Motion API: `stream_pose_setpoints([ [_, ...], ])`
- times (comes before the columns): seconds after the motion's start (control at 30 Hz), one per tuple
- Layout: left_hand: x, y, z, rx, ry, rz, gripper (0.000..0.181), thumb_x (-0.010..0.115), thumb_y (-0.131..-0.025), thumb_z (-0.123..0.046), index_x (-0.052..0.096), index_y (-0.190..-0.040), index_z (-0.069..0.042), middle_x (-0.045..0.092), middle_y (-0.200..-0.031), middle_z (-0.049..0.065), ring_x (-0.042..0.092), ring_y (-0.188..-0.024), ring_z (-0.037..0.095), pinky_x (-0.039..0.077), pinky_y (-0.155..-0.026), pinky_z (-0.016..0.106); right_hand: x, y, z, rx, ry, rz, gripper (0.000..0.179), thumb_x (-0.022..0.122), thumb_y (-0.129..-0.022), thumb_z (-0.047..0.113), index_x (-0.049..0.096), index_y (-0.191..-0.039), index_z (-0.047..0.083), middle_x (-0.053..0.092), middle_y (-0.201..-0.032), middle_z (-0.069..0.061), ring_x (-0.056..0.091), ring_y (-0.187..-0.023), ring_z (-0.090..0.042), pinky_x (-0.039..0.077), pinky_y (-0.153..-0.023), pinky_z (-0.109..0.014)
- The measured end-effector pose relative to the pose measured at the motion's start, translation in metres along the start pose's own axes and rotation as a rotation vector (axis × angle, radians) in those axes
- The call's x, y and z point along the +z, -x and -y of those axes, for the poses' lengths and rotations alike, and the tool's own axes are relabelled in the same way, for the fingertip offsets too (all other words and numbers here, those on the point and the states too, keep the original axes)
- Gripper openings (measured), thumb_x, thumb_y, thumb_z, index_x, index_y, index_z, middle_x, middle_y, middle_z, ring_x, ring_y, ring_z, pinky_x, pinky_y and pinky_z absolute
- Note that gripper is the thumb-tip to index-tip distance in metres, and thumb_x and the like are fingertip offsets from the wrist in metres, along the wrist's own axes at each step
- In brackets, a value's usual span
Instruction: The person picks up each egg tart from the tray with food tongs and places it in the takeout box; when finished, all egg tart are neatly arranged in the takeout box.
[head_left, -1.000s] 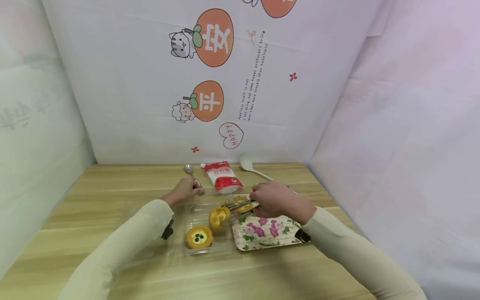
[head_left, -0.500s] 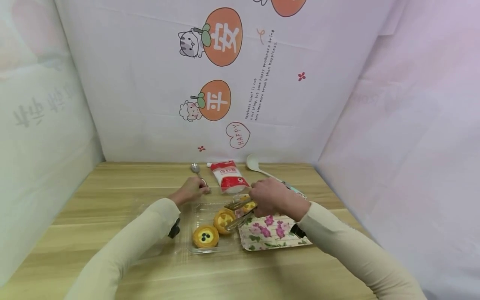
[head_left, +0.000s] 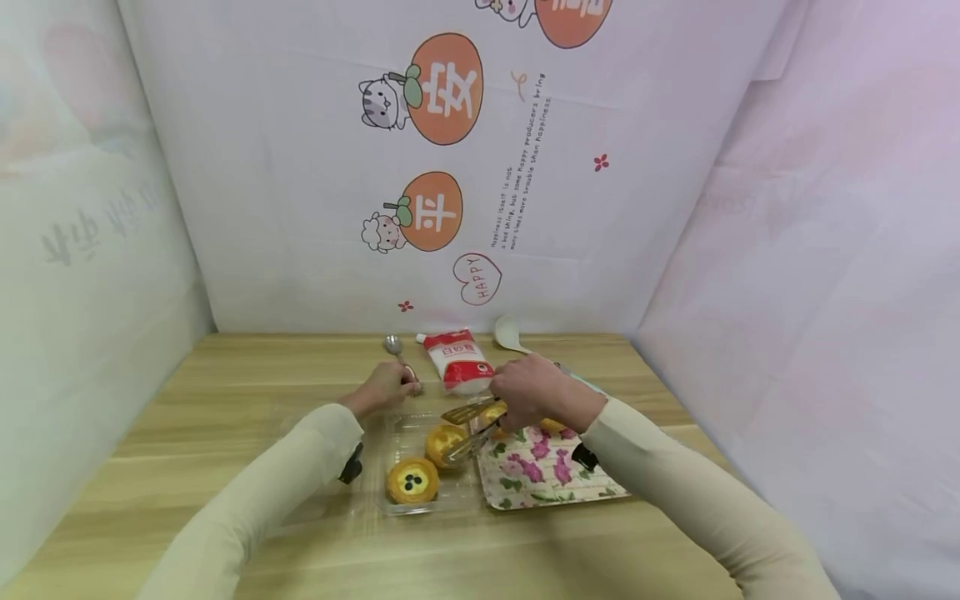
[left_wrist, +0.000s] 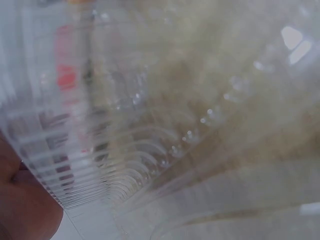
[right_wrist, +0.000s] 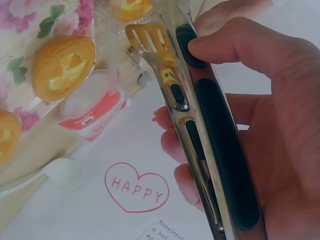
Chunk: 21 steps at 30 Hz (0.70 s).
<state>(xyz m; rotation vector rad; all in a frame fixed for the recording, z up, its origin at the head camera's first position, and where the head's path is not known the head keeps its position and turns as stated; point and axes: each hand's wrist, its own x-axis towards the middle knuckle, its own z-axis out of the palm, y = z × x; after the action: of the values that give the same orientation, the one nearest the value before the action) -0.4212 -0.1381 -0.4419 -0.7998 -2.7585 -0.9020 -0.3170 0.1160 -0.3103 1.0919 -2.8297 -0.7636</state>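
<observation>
My right hand grips metal tongs with dark green handle pads, its thumb on the near arm. The tongs' two ends stand apart, over and beside a yellow-topped egg tart in a clear plastic container. In front of that tart sits another tart with dark berries, in the same container. My left hand holds the container's back edge with bent fingers. In the left wrist view, ridged clear plastic fills most of the picture, and part of the hand shows at lower left.
A floral tray adjoins the container on the right, with tarts on it, partly hidden by my right hand in the head view. Behind are a metal spoon, a red-and-white sugar bag and a pale ladle.
The yellow-topped tart, earlier held tilted in the tongs, now sits in the container behind the berry tart. The tongs have spread off it. My left hand stays at the container's back edge.
</observation>
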Motion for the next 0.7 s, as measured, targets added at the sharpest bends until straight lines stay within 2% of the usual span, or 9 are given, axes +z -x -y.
stream_pose_setpoints([
  [0.2, 0.003, -0.001, 0.000, -0.008, 0.008, -0.011, 0.014, 0.068, -0.090, -0.006, 0.071, -0.079, 0.001, 0.070, -0.081, 0.008, 0.056, -0.069, 0.014, 0.047, -0.066, 0.030, 0.006, -0.004, -0.006, 0.007, -0.053, 0.031, 0.029, 0.074, -0.080, 0.046, 0.057, -0.076, 0.023, 0.044, -0.065, 0.008, 0.031, -0.055, -0.009, 0.024, -0.051, -0.029],
  [0.47, 0.000, -0.001, -0.003, -0.010, -0.010, -0.023, 0.014, 0.068, -0.090, -0.006, 0.071, -0.078, 0.001, 0.070, -0.082, 0.007, 0.057, -0.072, 0.016, 0.049, -0.069, 0.034, 0.008, 0.002, -0.008, -0.001, -0.086, 0.016, 0.038, 0.076, -0.078, 0.051, 0.054, -0.068, 0.022, 0.034, -0.059, 0.007, 0.026, -0.054, -0.011, 0.022, -0.052, -0.030],
  [0.57, 0.000, 0.000, -0.004, -0.014, -0.015, -0.017, 0.014, 0.068, -0.090, -0.006, 0.071, -0.079, 0.002, 0.071, -0.082, 0.008, 0.058, -0.072, 0.016, 0.049, -0.069, 0.034, 0.009, 0.005, -0.008, -0.007, -0.095, 0.012, 0.034, 0.075, -0.079, 0.049, 0.056, -0.071, 0.022, 0.039, -0.063, 0.009, 0.030, -0.056, -0.010, 0.024, -0.053, -0.030],
  [0.7, 0.002, 0.001, -0.005, -0.025, -0.012, -0.004, 0.015, 0.068, -0.090, -0.006, 0.071, -0.079, 0.003, 0.070, -0.081, 0.009, 0.056, -0.070, 0.014, 0.048, -0.069, 0.033, 0.009, 0.014, -0.013, -0.017, -0.130, 0.007, 0.025, 0.075, -0.080, 0.044, 0.063, -0.080, 0.023, 0.052, -0.072, 0.009, 0.041, -0.061, -0.010, 0.033, -0.055, -0.029],
])
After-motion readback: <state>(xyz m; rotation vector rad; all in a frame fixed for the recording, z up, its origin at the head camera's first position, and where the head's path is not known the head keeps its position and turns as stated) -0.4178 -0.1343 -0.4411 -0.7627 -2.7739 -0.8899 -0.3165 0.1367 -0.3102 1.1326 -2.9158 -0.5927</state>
